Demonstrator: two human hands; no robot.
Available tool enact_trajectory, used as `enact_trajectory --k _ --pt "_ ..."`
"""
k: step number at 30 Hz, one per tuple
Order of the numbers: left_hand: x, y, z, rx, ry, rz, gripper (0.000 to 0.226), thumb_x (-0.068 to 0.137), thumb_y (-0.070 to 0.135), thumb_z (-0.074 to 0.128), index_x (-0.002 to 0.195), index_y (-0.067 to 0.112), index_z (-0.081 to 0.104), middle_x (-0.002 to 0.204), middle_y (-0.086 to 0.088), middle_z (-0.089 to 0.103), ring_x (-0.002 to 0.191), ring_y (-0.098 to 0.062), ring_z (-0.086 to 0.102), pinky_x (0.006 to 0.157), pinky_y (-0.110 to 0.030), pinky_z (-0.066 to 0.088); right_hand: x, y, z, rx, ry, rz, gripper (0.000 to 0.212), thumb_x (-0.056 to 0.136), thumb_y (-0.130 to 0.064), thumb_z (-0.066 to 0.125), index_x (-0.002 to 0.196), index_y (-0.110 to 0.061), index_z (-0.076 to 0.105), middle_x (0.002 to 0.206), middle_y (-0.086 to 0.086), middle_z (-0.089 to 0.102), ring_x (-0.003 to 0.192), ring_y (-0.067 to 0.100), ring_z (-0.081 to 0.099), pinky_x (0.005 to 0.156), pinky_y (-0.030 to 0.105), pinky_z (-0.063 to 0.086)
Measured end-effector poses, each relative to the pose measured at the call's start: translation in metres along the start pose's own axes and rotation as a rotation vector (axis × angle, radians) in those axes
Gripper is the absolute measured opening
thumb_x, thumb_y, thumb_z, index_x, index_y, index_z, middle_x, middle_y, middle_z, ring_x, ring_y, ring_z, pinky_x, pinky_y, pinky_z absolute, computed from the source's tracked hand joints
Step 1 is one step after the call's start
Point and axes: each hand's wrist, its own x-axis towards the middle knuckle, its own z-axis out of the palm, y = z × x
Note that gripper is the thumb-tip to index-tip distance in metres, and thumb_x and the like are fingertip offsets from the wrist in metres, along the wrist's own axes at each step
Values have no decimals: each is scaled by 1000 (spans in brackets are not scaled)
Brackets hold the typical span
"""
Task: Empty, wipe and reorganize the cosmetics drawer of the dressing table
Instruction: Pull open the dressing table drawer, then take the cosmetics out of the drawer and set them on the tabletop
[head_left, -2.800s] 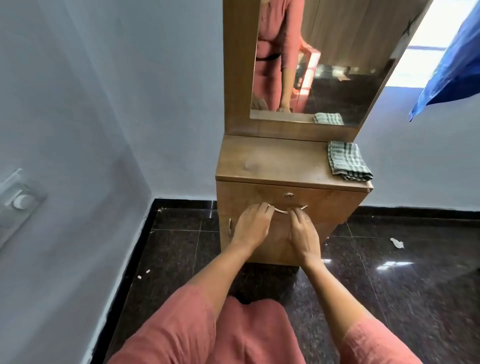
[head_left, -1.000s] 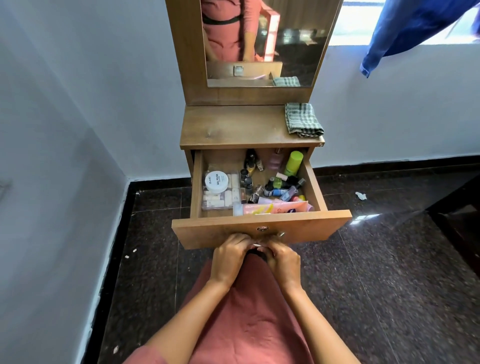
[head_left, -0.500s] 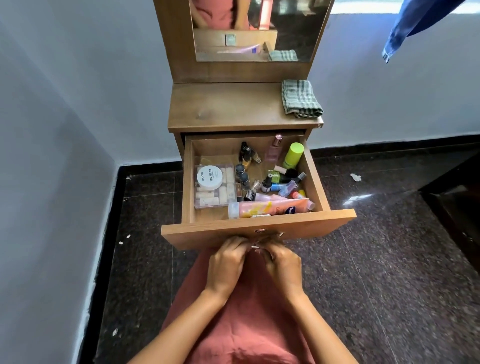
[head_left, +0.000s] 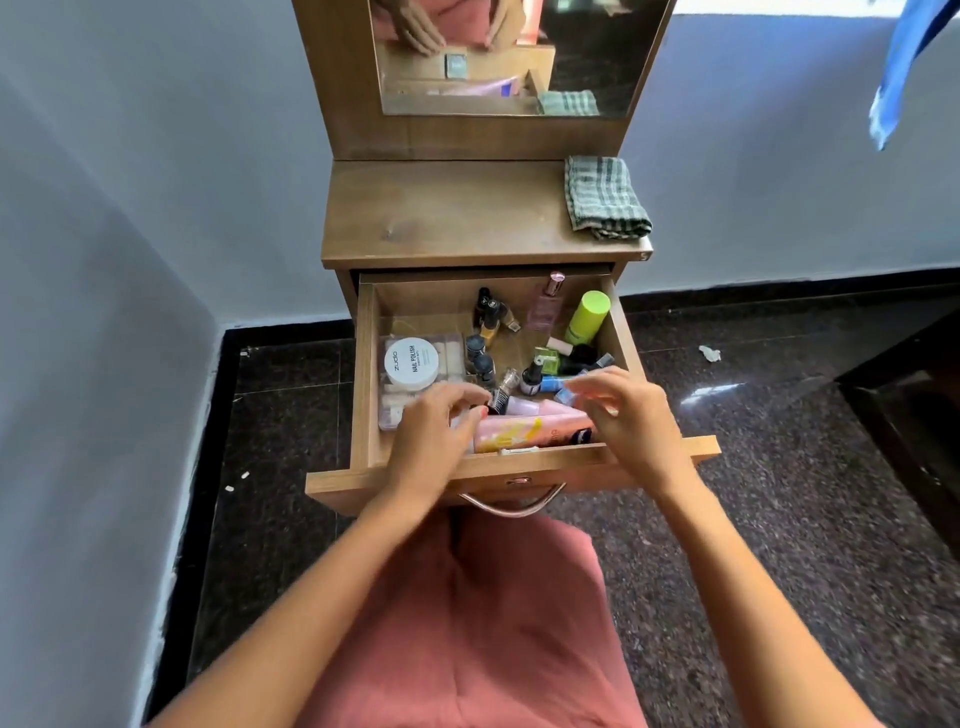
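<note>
My left hand (head_left: 441, 431), fingers loosely curled, hangs over the cap end of the glossy pink tube (head_left: 524, 431); I cannot tell if it touches. My right hand (head_left: 631, 415), fingers spread, holds nothing over the tube's other end. Both are inside the open wooden drawer (head_left: 365, 374). At 11 o'clock from my left hand, a round white jar (head_left: 411, 362) reads "zudio NAIL POLISH".

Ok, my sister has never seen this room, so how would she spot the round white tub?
Go to the wooden dressing table under the mirror and look into its open drawer. At the left side, a clear plastic box carries the tub on top. It is the only flat white disc, printed NAIL POLISH, beside small dark-capped bottles.
</note>
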Motion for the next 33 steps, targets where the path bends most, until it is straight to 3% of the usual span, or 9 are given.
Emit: enact_trajectory --k 4,7,10,14,19,21,23,29,33 --pt "34 -20 1 164 -305 -136 33 80 5 66 112 12 62 114 -5 64 104 -15 58 92 -25 43 29 20 -3 -379 -381 92 32 79 -6 66 111 -9 66 120 7 62 110 24 57 92 27 42" --pt "40 -31 6 239 -461 -160 43 76 5 69 117 13 59 120 -6 60 111 -17 55 93 -26 43 35 28 2 -468 -484 146 28 79 -10 65 107 -16 67 120 7 63 110 26 57 91 39 49" --pt "42 -33 7 328 -535 -146 51 75 8 71 123 12 55 127 -5 57 118 -17 52 94 -24 38 34 31 3 -445 -539 173 32 77 -9 65 107 -21 68 115 10 66 106 28 60 85 35 50" --pt "44 -36 8 396 -566 -103 54 75 5 69 126 12 52 128 -7 51 119 -19 48 96 -26 37 33 29 1 -385 -472 221 29 80 -10 62 107 -20 68 107 11 68 89 23 62 72 29 44" --pt "46 -43 4 327 -557 -111 57 71 6 73 124 12 54 123 -10 48 116 -22 49 100 -30 41 33 34 -2 -199 -390 274 27 79 -7 64 103 -17 70 102 10 71 97 24 64 87 40 51" --pt "45 -43 -1 228 -529 -125 59 69 6 75 123 10 54 124 -9 52 117 -22 50 103 -37 41 34 31 -7 -115 -370 274 27 79 -4 66 105 -11 69 102 7 70 92 16 63 84 19 51" --pt "44 -39 -10 121 -485 -155 60 69 5 75 124 13 53 124 -6 55 115 -19 52 102 -37 42 33 25 -14 -19 -346 278 27 79 3 65 105 -3 68 93 6 66 74 3 58 63 -2 42" --pt "39 -18 -40 -172 -286 -196 51 72 12 75 119 18 56 120 1 58 110 -13 55 93 -31 47 36 11 -27 310 -185 326 24 76 -1 69 98 -10 67 89 12 66 80 19 64 59 10 54" --pt "39 -5 -53 -382 -179 -283 46 74 12 74 117 14 58 117 -5 61 106 -20 61 88 -41 54 44 -4 -26 494 7 342 42 77 -8 70 115 -11 53 98 6 61 81 7 61 56 11 54"
